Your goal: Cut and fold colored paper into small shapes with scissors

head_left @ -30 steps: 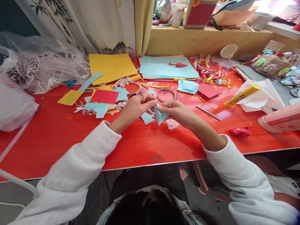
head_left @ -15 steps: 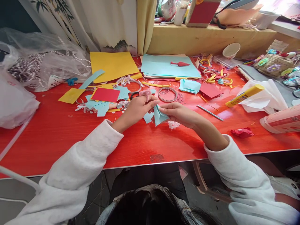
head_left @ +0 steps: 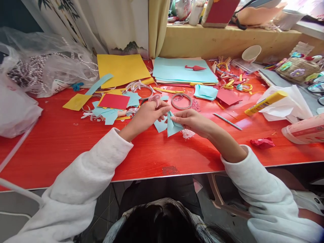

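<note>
Red table (head_left: pixel 76 148) with a ledge (head_left: pixel 215 42) behind, seen on my remote feed. Far L: clear bag (head_left: pixel 58 72) of beads (head_left: pixel 25 72), prob. at the edge so the middle has room. Next, a yellow sheet (head_left: pixel 123 72) lies flat at the back; red card (head_left: pixel 113 101) sits on scraps nearer me. L hand (head_left: pixel 146 116): fingers curled by the top tip of the folded blue paper (head_left: pixel 174 129); can't tell if they're pinching it or just beside. Paper's mid-table, betw. the hands. R hand (head_left: pixel 193 121): thumb + fingers pinch its R side, prob. to steady the folds. Far R: glue stick (head_left: pixel 265 103) lies partly on white paper (head_left: pixel 291 109), prob. within easy reach.
</note>
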Tool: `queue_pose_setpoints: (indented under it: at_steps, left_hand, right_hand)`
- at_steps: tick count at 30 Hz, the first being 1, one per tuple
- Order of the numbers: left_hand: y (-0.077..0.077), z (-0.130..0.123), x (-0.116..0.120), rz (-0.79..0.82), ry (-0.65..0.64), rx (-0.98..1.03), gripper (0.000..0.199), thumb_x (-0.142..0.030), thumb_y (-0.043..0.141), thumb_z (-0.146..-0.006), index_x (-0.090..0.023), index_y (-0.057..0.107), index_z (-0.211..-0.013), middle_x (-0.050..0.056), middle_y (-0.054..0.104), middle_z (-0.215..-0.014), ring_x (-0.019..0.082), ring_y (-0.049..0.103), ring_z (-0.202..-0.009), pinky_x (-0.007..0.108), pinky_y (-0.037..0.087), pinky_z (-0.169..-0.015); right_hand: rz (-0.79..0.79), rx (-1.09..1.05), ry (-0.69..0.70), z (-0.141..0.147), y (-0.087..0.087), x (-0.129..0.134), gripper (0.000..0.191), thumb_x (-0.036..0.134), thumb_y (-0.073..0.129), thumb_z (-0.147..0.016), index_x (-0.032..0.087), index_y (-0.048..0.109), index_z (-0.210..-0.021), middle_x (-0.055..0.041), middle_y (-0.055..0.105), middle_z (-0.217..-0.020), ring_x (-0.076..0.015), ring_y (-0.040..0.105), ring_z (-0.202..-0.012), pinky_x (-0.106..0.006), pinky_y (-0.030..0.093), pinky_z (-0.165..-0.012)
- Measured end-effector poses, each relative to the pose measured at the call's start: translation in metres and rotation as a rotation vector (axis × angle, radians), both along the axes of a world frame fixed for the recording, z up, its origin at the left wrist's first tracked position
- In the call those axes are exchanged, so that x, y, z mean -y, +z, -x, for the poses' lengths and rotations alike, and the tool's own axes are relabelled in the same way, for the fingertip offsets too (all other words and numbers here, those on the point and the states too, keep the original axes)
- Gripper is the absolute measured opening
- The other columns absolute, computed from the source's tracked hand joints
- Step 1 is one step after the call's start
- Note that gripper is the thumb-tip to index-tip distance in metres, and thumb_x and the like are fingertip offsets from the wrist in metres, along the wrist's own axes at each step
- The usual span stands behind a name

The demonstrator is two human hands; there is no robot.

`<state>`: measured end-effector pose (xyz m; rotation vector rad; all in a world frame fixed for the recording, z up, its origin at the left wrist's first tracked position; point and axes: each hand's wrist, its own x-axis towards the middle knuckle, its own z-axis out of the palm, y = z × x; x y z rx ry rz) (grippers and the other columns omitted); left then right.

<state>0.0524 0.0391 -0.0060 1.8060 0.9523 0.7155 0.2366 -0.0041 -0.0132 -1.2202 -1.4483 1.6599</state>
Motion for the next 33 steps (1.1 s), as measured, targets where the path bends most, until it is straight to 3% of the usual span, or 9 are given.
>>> queue_pose_setpoints:
  at_steps: [7,12,19,23,28,33]
  left_hand:
    - [0.001,0.009,-0.010,0.178,-0.250,0.073,0.029,-0.036,0.072,-0.074,-0.015,0.064,-0.093,0.001,0.064,-0.072,0.012,0.062,-0.070,0.025,0.049,-0.066]
    - [0.001,0.010,-0.010,0.134,-0.220,0.033,0.022,-0.030,0.069,-0.076,-0.015,0.065,-0.091,0.001,0.064,-0.073,0.012,0.061,-0.071,0.026,0.049,-0.068]
    - [0.002,0.005,-0.004,0.025,-0.159,-0.080,0.008,-0.024,0.063,-0.075,-0.015,0.064,-0.074,0.002,0.064,-0.070,0.013,0.059,-0.066,0.025,0.046,-0.060]
    - [0.001,0.006,-0.005,0.052,-0.140,-0.101,0.010,-0.025,0.065,-0.074,-0.015,0.066,-0.072,0.003,0.066,-0.070,0.013,0.061,-0.064,0.027,0.047,-0.061]
    - [0.007,0.005,-0.003,0.150,-0.151,-0.092,0.019,-0.031,0.062,-0.079,-0.015,0.067,-0.071,0.003,0.067,-0.065,0.013,0.062,-0.066,0.027,0.050,-0.067]
    - [0.004,0.001,0.001,0.060,-0.066,-0.087,0.025,-0.035,0.061,-0.081,-0.015,0.066,-0.066,0.000,0.062,-0.056,0.011,0.058,-0.058,0.026,0.049,-0.067]
  right_hand:
    - [0.095,-0.110,0.016,-0.003,0.002,0.000,0.025,0.041,0.071,-0.079,0.017,0.073,-0.083,-0.0036,0.069,-0.081,-0.0109,0.059,-0.069,-0.023,0.049,-0.066]
    - [0.141,-0.158,0.031,-0.004,0.004,0.002,0.025,0.042,0.069,-0.080,0.018,0.074,-0.087,-0.0052,0.070,-0.083,-0.0149,0.065,-0.081,-0.026,0.053,-0.074]
    - [0.079,-0.019,0.046,0.000,0.003,0.001,0.027,0.041,0.070,-0.079,0.015,0.072,-0.083,-0.0006,0.060,-0.068,-0.0085,0.051,-0.058,-0.023,0.043,-0.057]
    - [0.046,0.029,0.051,-0.001,0.001,0.000,0.027,0.042,0.069,-0.079,0.015,0.071,-0.079,0.0007,0.054,-0.063,-0.0078,0.043,-0.055,-0.023,0.034,-0.051]
    - [0.071,0.015,0.043,0.000,0.002,0.000,0.026,0.040,0.071,-0.076,0.014,0.068,-0.073,0.0020,0.050,-0.061,-0.0071,0.040,-0.054,-0.023,0.032,-0.051]
    - [0.052,0.050,0.083,-0.001,0.000,0.001,0.028,0.041,0.068,-0.080,0.015,0.066,-0.074,0.0030,0.045,-0.060,-0.0064,0.036,-0.052,-0.023,0.028,-0.049]
